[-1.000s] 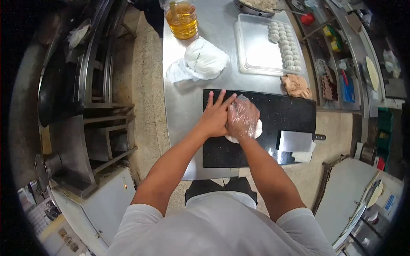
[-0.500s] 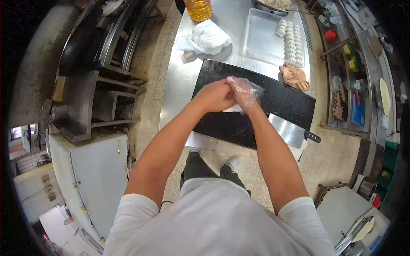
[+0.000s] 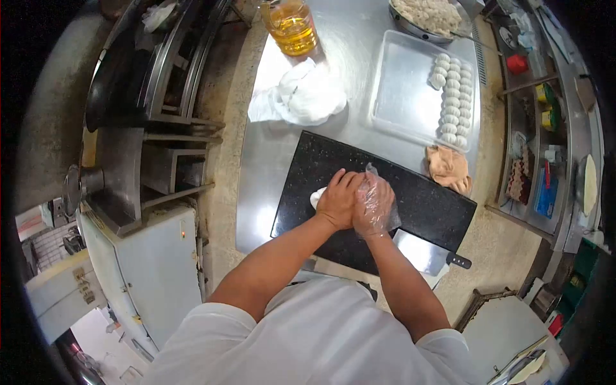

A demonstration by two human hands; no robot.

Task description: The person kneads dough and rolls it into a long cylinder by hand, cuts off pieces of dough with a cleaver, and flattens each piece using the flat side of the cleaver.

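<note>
My left hand (image 3: 338, 200) is bare and presses flat on a piece of white dough (image 3: 316, 197), its fingers stretched forward. Only the dough's left edge shows; the rest is hidden under the hands. Close against it, my right hand (image 3: 375, 204), in a clear loose plastic glove, also lies with its fingers forward. Both hands are over a black speckled slab (image 3: 410, 192). A wide-bladed cleaver (image 3: 420, 251) rests at the slab's near right edge, its black handle pointing right.
A clear tray (image 3: 404, 83) holds rows of pleated buns (image 3: 452, 102). Behind it stands a pan of filling (image 3: 430, 16). An orange-brown cloth (image 3: 448, 168), a white cloth bundle (image 3: 308, 96) and a jug of yellow oil (image 3: 292, 29) are on the steel table (image 3: 256, 167).
My hands, earlier clasped together above the slab, have come down side by side onto the dough. The dough's left edge now shows beside my left hand. The view has shifted with my head.
</note>
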